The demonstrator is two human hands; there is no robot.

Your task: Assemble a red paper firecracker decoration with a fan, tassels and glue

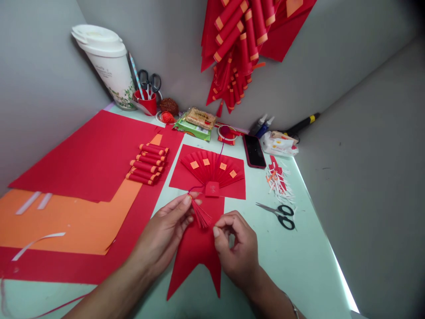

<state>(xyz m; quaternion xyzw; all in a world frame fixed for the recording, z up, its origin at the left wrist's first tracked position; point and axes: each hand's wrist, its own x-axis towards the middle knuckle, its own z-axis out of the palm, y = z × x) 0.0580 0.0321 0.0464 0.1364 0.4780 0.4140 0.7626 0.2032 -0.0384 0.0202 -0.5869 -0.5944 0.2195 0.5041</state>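
Observation:
My left hand point(174, 223) pinches the top of a small red paper tassel point(201, 215), whose strips fan down to the right. A dark cord runs up from the tassel. My right hand point(236, 248) is closed, thumb against forefinger, just right of the strips; anything between those fingertips is too small to make out. Under both hands lies a red paper banner point(199, 252) with a notched lower end. Above it, a pleated red fan point(214, 168) with orange squares rests on a red sheet point(239, 188).
Scissors point(277, 212), paper scraps point(279, 181) and a phone point(254, 151) lie to the right. Rolled red tubes point(149, 164) and red and orange sheets point(76, 155) cover the left. A white cup point(108, 66) stands at the back; paper firecrackers point(244, 35) hang against the wall.

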